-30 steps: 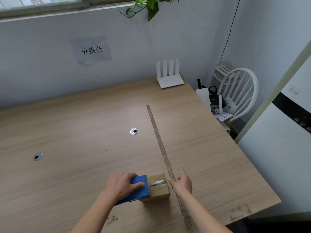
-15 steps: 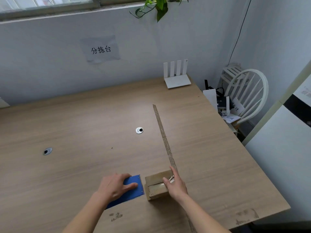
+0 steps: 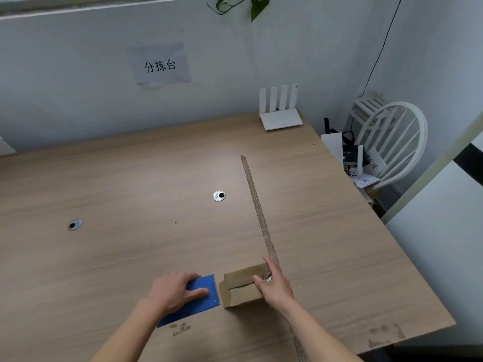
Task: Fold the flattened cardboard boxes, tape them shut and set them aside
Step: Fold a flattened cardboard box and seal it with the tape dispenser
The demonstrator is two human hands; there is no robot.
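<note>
A small brown cardboard box (image 3: 241, 288) stands on the wooden table (image 3: 130, 192) near its front edge, flaps folded down with a seam along the top. My right hand (image 3: 275, 288) grips the box's right end, thumb on top near a shiny bit of tape at the seam. Just left of the box lies a flat blue tape tool (image 3: 202, 303), a narrow gap apart from it. My left hand (image 3: 172, 293) holds the tool, fingers over its far edge and thumb on top.
A long worn strip (image 3: 257, 210) runs down the table past the box's right side. Two cable grommets (image 3: 219, 195) (image 3: 75, 224) sit in the tabletop. A white router (image 3: 281, 118) stands at the back edge. A white chair (image 3: 392, 142) and cabinet (image 3: 444, 257) stand to the right.
My left hand drew the blue tool off the box's left end and down flat on the table. My right hand moved from beside the box onto its right end.
</note>
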